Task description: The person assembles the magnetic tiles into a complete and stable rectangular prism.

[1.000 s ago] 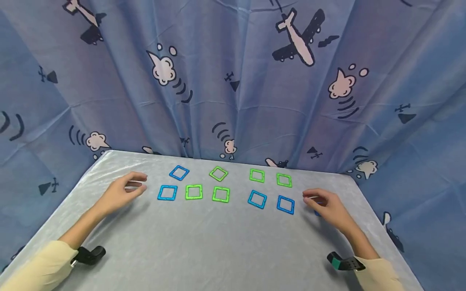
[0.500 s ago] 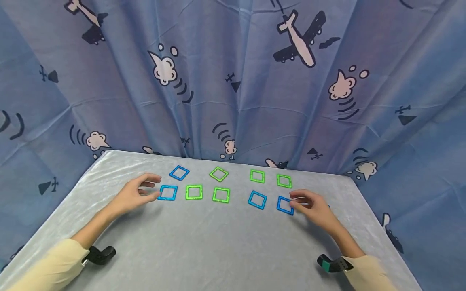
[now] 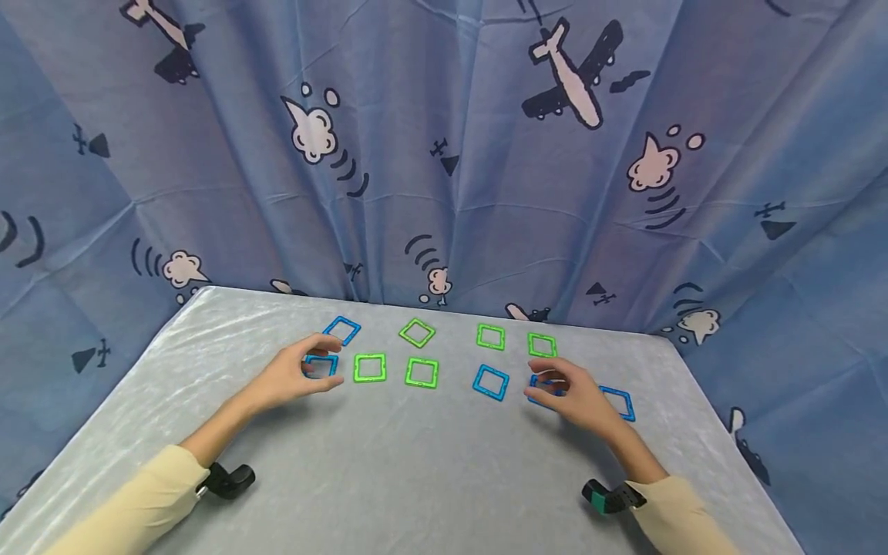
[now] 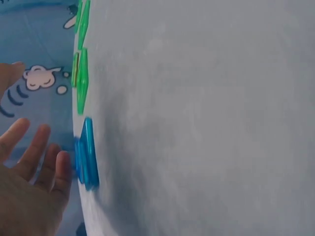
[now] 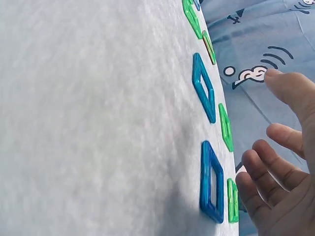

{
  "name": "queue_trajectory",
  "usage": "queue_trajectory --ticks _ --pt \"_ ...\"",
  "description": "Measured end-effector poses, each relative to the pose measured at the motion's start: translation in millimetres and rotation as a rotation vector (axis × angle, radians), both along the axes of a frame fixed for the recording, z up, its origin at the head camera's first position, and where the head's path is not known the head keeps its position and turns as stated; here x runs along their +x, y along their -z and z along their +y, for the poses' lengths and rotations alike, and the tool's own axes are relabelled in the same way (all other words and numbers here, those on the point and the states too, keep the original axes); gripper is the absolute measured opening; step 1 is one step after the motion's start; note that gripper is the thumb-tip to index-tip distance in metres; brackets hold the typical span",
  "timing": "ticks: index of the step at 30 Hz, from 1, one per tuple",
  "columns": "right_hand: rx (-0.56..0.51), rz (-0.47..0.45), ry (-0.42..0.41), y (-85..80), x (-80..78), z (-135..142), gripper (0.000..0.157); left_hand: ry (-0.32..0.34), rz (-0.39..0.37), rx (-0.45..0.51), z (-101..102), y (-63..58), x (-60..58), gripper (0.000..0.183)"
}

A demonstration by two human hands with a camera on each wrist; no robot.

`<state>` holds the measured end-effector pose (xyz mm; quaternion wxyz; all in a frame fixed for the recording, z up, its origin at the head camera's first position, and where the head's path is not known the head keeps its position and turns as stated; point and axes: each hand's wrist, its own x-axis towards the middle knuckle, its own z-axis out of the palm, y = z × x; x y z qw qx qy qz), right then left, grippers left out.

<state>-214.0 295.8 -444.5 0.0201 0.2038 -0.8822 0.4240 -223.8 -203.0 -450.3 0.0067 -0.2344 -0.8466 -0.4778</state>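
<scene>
A blue curtain (image 3: 388, 154) printed with airplanes and cloud puffs filled the background, and before it spread a table (image 3: 416, 462) under pale grey cloth. From the person's seat, with twelve o'clock straight ahead, the left hand (image 3: 294, 371) hung toward eleven and the right hand (image 3: 576, 393) toward one. Over the last second both had drawn inward: the left had come across the near-left blue square (image 4: 90, 155), partly hiding it; the right had uncovered most of the outermost blue square (image 3: 631, 407), near two o'clock, and partly hid the inner right blue square (image 5: 205, 177) at one. Each grip was slack, fingers parted, with no piece held; contact could not be told. The other frames lay unshifted: the far blue square (image 3: 350, 322) at eleven, the far green square (image 3: 426, 324) and a near green square (image 3: 420, 385) around twelve, the middle blue square (image 3: 487, 395) at half past. That suggested the work was at the reaching stage, with nothing yet taken up.
</scene>
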Motion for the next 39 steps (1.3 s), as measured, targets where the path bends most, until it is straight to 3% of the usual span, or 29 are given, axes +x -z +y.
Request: queue_trajectory --ticks 8,17,24,39 --pt "0.003 -0.029 0.023 0.3 -0.9 -12.0 0.055 0.04 -0.009 0.019 20.6 8.8 -7.8 0.06" --pt "0.009 -0.065 0.009 1.5 -4.7 -19.1 0.059 0.117 0.013 -0.012 51.7 8.1 -16.4 0.067" --pt "0.026 -0.07 0.002 0.8 -7.3 -23.1 0.061 0.133 0.012 -0.048 69.5 9.3 -25.4 0.069" --pt "0.116 -0.054 -0.005 2.7 -8.0 -33.2 0.074 0.181 0.133 -0.133 102.8 11.4 -37.9 0.073"
